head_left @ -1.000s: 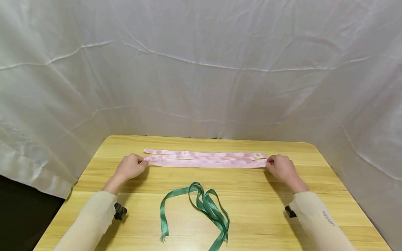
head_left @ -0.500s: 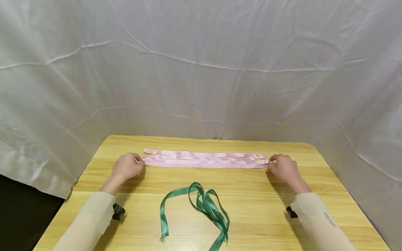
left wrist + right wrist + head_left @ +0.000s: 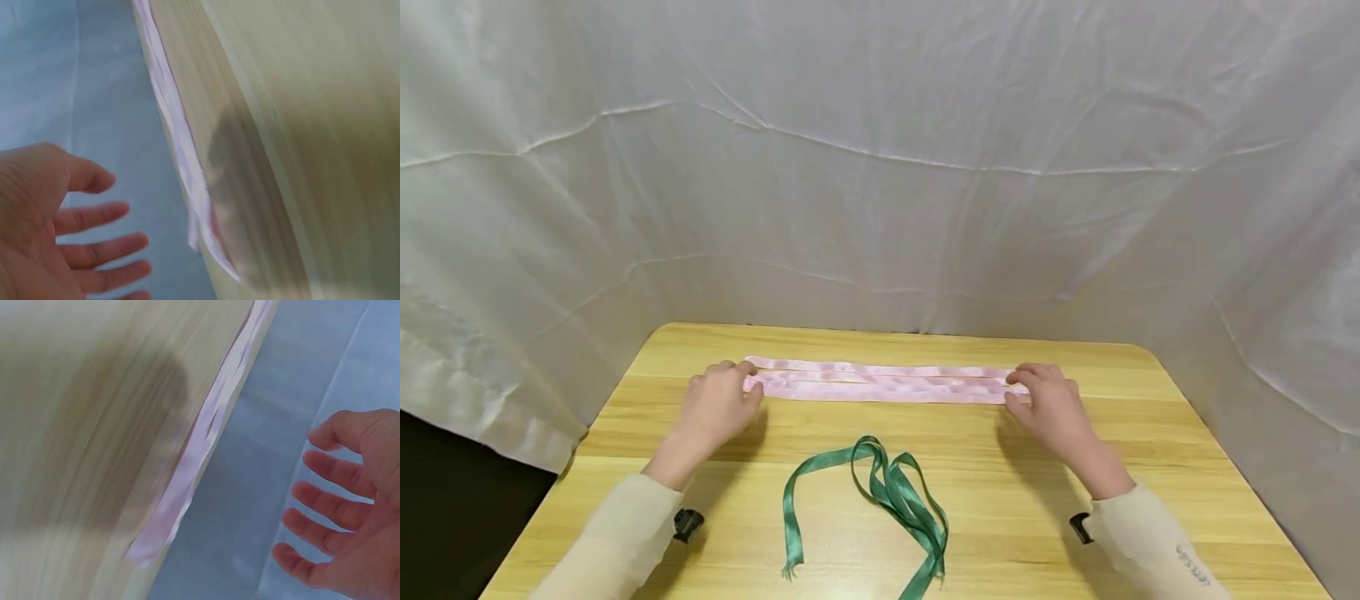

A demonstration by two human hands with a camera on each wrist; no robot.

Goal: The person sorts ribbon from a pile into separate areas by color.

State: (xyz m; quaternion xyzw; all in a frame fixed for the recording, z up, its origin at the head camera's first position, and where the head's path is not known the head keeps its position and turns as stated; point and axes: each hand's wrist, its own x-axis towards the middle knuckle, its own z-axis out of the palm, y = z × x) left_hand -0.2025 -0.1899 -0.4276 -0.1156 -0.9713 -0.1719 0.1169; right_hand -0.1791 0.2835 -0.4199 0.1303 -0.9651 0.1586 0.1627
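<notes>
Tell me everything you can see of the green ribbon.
The green ribbon is a long, narrow band with a satiny sheen, lying loose on the wood-grained table, on the near side of the pink strips. One stretch arches left and bends down to a frayed end; the rest lies in overlapping, twisted loops. A lower stretch runs out of the picture at the bottom edge. Only the table is seen touching it.

Short line of small dark lettering [image 3: 1192,566] on cream right sleeve [image 3: 1138,533], along forearm, near lower right corner of head view; slanted, blurred, too small to spell out surely.
</notes>
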